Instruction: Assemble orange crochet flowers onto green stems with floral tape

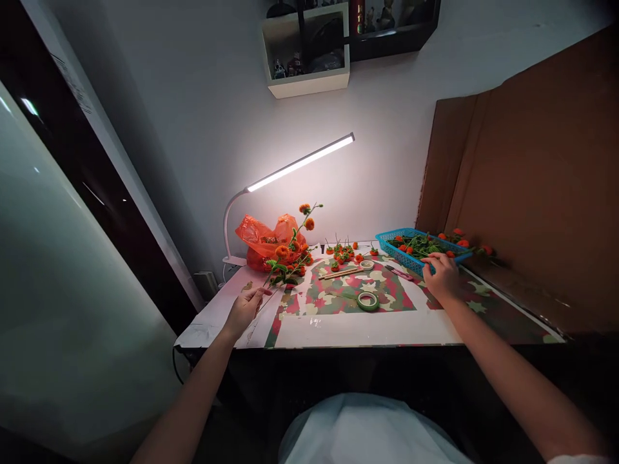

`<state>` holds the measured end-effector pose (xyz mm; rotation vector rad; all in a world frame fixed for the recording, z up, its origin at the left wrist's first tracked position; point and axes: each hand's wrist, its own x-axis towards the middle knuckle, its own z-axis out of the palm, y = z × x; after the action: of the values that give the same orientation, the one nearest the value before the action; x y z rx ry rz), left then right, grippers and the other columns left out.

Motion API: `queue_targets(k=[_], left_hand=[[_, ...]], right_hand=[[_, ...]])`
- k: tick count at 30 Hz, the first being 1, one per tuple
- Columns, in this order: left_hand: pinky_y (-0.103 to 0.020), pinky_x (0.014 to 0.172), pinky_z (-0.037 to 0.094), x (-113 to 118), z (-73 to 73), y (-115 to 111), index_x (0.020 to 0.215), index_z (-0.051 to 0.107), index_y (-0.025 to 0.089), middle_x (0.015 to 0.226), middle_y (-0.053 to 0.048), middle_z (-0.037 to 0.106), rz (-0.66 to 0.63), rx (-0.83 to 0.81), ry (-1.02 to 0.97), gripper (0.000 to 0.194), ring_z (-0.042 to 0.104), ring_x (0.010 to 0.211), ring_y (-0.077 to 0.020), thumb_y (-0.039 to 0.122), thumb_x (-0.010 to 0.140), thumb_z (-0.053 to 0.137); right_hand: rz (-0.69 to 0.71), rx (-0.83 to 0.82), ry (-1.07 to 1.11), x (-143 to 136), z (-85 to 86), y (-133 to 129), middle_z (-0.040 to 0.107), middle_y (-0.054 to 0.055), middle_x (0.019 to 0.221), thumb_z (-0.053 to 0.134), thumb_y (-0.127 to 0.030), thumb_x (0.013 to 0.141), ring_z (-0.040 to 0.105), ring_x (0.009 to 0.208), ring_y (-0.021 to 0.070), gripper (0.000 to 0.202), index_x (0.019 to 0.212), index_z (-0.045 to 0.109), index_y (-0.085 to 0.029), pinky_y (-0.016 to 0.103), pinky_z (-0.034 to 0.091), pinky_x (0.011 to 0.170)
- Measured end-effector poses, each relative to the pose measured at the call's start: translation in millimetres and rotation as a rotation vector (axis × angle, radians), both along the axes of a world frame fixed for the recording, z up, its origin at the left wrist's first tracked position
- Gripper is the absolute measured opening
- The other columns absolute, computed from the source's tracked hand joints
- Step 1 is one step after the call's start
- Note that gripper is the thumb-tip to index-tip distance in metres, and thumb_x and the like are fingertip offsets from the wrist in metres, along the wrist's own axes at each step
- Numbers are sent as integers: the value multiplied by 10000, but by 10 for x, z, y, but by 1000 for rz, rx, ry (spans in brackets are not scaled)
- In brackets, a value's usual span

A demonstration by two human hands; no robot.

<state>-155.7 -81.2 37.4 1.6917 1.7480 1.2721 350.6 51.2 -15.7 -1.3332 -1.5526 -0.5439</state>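
Observation:
My left hand [244,310] is closed round the thin lower stem of an orange flower spray [294,247], which leans up and to the right. The spray has fluffy orange blooms and green leaves. My right hand [441,277] reaches to the front rim of a blue plastic basket [411,261]. Its fingers are bent together at the green stems and leaves [420,245] inside; what they pinch is hidden. Several orange flower heads [342,256] with short stems lie at the back middle of the table.
A red plastic bag [264,241] sits behind the spray, below a lit desk lamp [302,162]. On the camouflage-patterned mat lie green tape [367,301], a white roll [367,265], thin sticks [341,274] and a pink cutter [400,272]. Cardboard [522,180] stands at right.

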Motion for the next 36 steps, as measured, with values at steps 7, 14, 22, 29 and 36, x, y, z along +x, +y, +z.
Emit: queue_targets(k=[7, 14, 22, 29, 36], left_hand=[[-295, 700, 446, -68, -111, 157, 811, 685, 175, 847, -76, 706, 112, 87, 401, 333, 623, 796, -236, 401, 757, 447], [-323, 710, 465, -135, -293, 280, 886, 664, 162, 858, -92, 686, 116, 37, 572, 343, 612, 707, -232, 378, 727, 450], [-422, 873, 412, 131, -196, 215, 925, 645, 175, 1003, -117, 631, 197, 390, 766, 295, 556, 932, -294, 332, 793, 434], [-383, 829, 419, 717, -51, 354, 846, 661, 204, 944, -65, 647, 41, 554, 701, 197, 567, 897, -245, 308, 812, 497], [-356, 832, 421, 1179, -33, 499, 806, 672, 203, 951, -62, 644, -111, 551, 651, 186, 562, 916, -224, 276, 820, 500]], right_hand=[[-107, -52, 181, 62, 97, -16, 630, 112, 952, 448, -239, 793, 521, 902, 249, 237, 826, 669, -161, 371, 388, 816], [-182, -399, 169, 144, 420, 12, 639, 114, 1013, 520, -248, 788, 480, 993, 290, 188, 866, 674, -175, 406, 376, 797], [-312, -818, 57, 104, 783, 259, 653, 104, 973, 690, -261, 726, 433, 1112, 333, 67, 726, 680, -195, 533, 288, 904], [-427, -891, 76, 144, 755, 412, 638, 107, 791, 680, -185, 745, 539, 918, 285, 121, 630, 654, -157, 561, 263, 914], [-404, -895, 103, 213, 764, 449, 611, 90, 716, 752, -202, 675, 550, 833, 267, 182, 540, 637, -162, 580, 253, 906]])
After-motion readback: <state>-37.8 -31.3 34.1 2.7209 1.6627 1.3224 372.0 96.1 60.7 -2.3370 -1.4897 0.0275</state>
